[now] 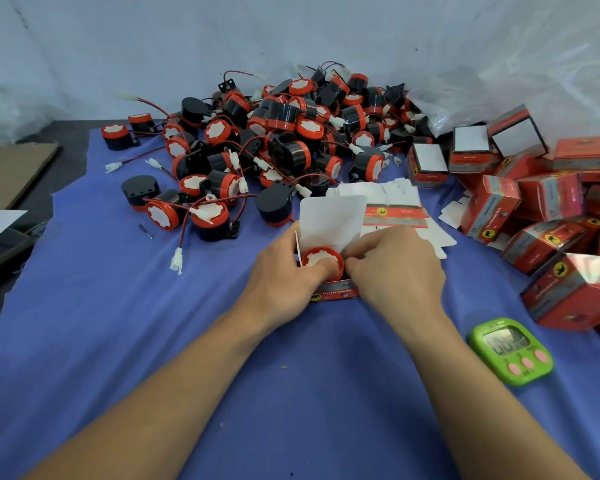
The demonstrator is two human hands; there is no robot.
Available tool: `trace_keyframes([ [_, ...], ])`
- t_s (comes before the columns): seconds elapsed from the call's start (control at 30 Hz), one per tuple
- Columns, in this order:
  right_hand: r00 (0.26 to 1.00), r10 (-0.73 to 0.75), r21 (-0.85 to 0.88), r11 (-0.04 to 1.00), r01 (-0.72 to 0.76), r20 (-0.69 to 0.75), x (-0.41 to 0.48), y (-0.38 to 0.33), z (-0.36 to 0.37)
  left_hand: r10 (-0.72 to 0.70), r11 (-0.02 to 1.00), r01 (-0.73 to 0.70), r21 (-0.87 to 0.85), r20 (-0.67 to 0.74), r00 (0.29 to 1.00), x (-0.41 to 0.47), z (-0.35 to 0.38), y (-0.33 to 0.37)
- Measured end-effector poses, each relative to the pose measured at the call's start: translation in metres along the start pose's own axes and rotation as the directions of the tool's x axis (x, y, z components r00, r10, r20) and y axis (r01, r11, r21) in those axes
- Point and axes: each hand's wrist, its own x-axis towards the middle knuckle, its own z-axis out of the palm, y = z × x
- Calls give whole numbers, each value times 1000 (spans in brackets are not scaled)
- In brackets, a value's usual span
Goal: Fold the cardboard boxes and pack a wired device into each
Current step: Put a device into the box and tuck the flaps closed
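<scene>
A small red cardboard box (333,293) stands on the blue cloth at the centre, its white lid flap (331,221) raised. A round red-and-black wired device (321,259) sits inside it, white face up. My left hand (284,277) grips the box's left side with the thumb pressing on the device. From the right, my right hand (392,270) grips the box, fingers curled at the device's edge. A big pile of the same devices (278,133) with red wires lies behind. Flat unfolded boxes (395,211) lie just beyond the hands.
Folded red boxes (541,209) are heaped at the right. A green digital timer (511,349) lies at the near right. Loose devices (163,209) and white connectors (176,259) lie left of centre. Brown cardboard (11,168) rests at the far left; plastic sheeting hangs behind.
</scene>
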Motion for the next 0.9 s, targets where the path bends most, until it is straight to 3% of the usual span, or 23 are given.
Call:
trace_keyframes([
  [0.17, 994, -88, 305, 947, 104, -68, -5, 9, 9, 6, 1000, -6, -17, -20, 1000, 1, 1, -2],
  [0.4, 974, -213, 469, 870, 154, 74, 2, 22, 3, 3, 1000, -4, -29, -30, 1000, 2, 0, -5],
  [0.43, 961, -252, 552, 820, 153, 109, 0, 20, 0, 9, 1000, -10, -26, -29, 1000, 3, -1, -5],
  [0.5, 950, -284, 782, 618, 79, 129, -1, 18, -3, 0, 1000, 0, -14, -29, 1000, 3, -1, -6],
  [0.57, 975, -176, 922, 384, -58, 135, 2, 18, -5, -18, 1000, 18, -3, -28, 999, 4, -2, -7],
  [0.63, 985, -44, 954, 260, -149, 166, 6, 22, -6, -25, 1000, 25, -4, -20, 999, 4, -2, -7],
  [0.7, 971, -11, 942, 247, -228, 239, 9, 28, -4, -29, 1000, 29, -9, -10, 1000, 4, -3, -7],
  [0.8, 896, -195, 886, 332, -323, 400, 10, 31, 2, -27, 999, 27, -27, -4, 1000, 4, -3, -7],
  [0.9, 869, -265, 850, 451, -270, 417, 10, 33, 7, -20, 999, 20, -27, -4, 1000, 3, -3, -5],
])
